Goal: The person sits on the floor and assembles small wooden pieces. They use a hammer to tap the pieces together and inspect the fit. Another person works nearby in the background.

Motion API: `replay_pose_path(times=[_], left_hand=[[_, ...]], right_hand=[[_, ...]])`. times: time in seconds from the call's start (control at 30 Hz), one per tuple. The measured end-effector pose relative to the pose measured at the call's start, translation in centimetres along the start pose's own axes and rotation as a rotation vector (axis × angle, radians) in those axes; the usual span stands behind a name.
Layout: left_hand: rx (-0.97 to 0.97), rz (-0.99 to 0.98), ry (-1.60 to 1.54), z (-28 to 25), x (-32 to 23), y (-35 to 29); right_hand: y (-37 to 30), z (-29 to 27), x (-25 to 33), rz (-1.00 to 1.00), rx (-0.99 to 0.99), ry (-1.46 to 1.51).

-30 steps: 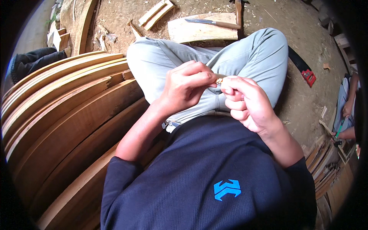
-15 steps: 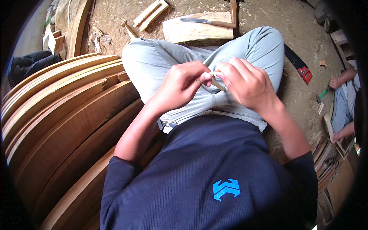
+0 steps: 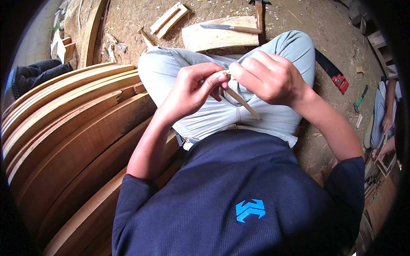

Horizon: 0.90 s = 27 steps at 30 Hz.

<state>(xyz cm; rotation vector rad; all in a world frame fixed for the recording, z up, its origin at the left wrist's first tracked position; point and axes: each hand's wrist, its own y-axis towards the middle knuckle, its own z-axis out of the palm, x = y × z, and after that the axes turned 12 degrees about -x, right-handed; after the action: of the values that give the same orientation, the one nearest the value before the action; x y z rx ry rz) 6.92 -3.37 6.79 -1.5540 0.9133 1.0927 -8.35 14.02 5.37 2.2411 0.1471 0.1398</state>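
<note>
Over my lap, both hands meet around a thin, pale wooden strip (image 3: 244, 103). My left hand (image 3: 192, 87) pinches it between thumb and fingers, and its longer part slants down to the right, toward me. My right hand (image 3: 271, 79) is closed, with its bent fingers against the strip's short upper end. The fingers hide most of that end, where a small pale tip shows between the hands. Beyond my crossed legs, a knife (image 3: 230, 28) with a wooden handle lies on a flat wooden board (image 3: 220, 41).
Curved planks (image 3: 72, 147) are stacked at my left. A hammer (image 3: 259, 15) rests beyond the board, beside a small wooden piece (image 3: 169, 20). At right lie a red-handled saw (image 3: 340, 82) and a green-handled hammer (image 3: 361, 99), near another person (image 3: 386, 113).
My right hand has risen slightly and turned, and more of the strip shows below the hands. At right, the other person has let go of the green-handled hammer, now on the ground.
</note>
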Motion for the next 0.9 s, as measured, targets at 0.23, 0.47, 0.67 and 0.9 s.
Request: replay_pose_path(times=[0.23, 0.47, 0.67, 0.9], left_hand=[[-0.076, 0.050, -0.049, 0.9, 1.0, -0.3], [-0.136, 0.098, -0.075, 1.4, 1.6, -0.2], [-0.194, 0.147, -0.045, 1.6, 1.3, -0.1], [-0.285, 0.182, 0.138, 1.9, 1.1, 0.3]], right_hand=[[-0.7, -0.4, 0.2, 0.104, 0.064, -0.021], [-0.8, -0.4, 2.3, 0.653, 0.027, 0.344], [-0.7, -0.5, 2.6, 0.671, 0.093, 0.359], [-0.2, -0.6, 2.7, 0.861, 0.156, 0.503]])
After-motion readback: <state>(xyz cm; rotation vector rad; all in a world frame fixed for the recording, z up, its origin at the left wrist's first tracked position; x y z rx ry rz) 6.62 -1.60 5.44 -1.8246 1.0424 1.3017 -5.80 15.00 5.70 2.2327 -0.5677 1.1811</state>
